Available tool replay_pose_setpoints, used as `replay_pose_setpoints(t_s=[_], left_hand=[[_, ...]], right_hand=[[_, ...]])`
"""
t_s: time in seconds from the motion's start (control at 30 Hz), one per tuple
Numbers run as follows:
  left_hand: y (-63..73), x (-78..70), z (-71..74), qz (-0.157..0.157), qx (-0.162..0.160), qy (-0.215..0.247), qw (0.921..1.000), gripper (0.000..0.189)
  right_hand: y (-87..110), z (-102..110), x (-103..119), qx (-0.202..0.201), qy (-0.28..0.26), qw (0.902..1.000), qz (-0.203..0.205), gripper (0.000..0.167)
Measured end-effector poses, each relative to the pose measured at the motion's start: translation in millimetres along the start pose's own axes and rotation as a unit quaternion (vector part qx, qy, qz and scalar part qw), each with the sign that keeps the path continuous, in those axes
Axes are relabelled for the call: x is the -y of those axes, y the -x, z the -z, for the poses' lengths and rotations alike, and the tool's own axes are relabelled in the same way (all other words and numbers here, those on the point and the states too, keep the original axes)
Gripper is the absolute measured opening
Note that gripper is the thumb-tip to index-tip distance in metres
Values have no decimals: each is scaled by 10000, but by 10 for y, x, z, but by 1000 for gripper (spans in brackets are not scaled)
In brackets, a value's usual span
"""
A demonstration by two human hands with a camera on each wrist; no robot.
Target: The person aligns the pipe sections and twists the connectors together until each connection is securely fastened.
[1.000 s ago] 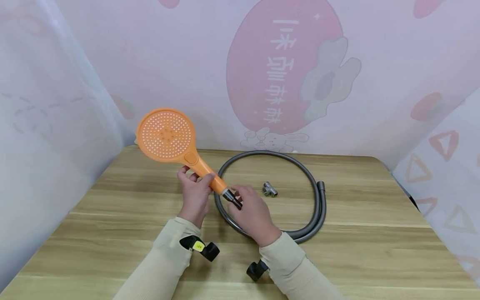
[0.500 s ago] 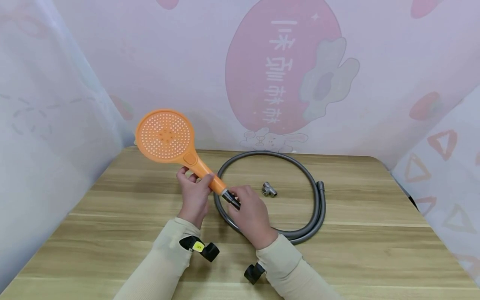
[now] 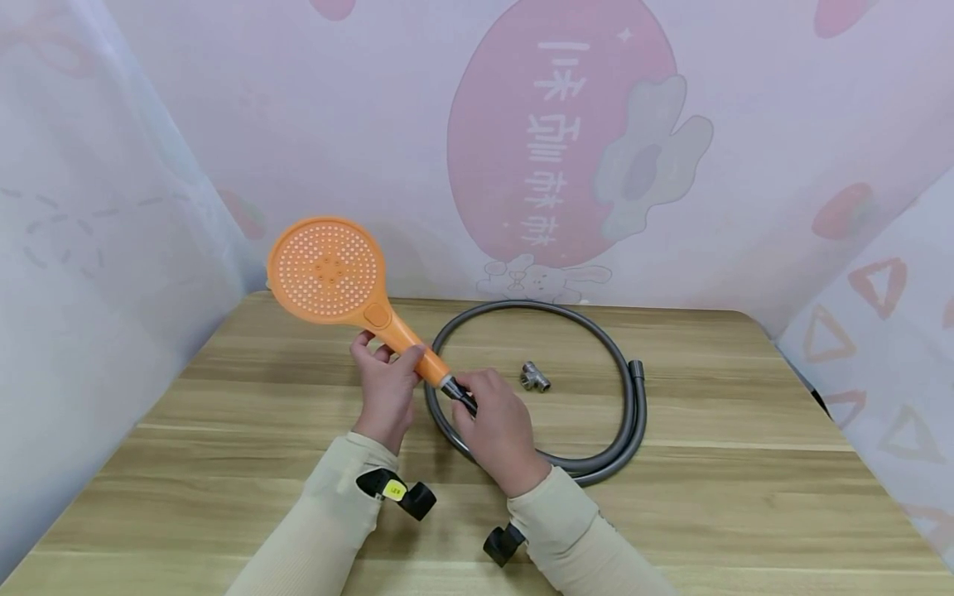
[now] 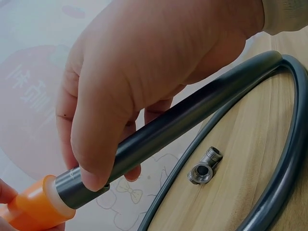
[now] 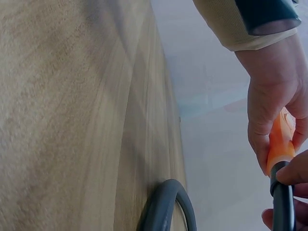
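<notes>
An orange shower head [image 3: 328, 269] is held up at a slant above the table, its round nozzle face toward the head camera. My left hand [image 3: 389, 389] grips its handle near the lower end. At that end, my right hand [image 3: 498, 426] pinches the dark end fitting of a grey shower hose [image 4: 168, 118] between thumb and fingers. The fitting [image 4: 72, 187] meets the handle end, with a pale ring showing between them. How far it is threaded on cannot be told. The rest of the hose lies looped on the table.
Inside the hose loop lies a small metal T-shaped connector [image 3: 535, 377]. The hose's other end [image 3: 636, 370] lies at the loop's right side. Behind the wooden table [image 3: 745, 497] hangs a pale printed cloth [image 3: 373, 124].
My right hand has shifted slightly left along with the hose end, and its fingers cover a little more of the fitting. My left hand and the shower head have hardly moved.
</notes>
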State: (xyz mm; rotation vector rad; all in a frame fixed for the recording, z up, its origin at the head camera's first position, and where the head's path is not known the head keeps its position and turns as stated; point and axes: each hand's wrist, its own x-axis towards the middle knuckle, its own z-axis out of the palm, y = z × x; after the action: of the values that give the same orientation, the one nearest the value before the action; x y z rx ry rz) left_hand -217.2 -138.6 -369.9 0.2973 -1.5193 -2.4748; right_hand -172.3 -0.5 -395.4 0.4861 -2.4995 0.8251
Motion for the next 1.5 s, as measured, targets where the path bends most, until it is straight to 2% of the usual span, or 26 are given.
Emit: replay_pose_setpoints(t_s=[0.2,0.73,1.33,1.5], left_hand=[[2,-7,3,18,21,-25,10000,76],[0,-15,2,0,53,-108,9999,76],[-18,-23,1,142,24,-126,9998,77],[-16,-13,15,191,45,-112,9997,77]], right_hand=[[-7,-8,-10,100,-32,9999,-41,21],[-36,15,7,681,-12,9974,-233,25],[-88,73,-3,1197,-867,9868,-655,28],[-93,79,-12,1342,-874,9845,-714,29]])
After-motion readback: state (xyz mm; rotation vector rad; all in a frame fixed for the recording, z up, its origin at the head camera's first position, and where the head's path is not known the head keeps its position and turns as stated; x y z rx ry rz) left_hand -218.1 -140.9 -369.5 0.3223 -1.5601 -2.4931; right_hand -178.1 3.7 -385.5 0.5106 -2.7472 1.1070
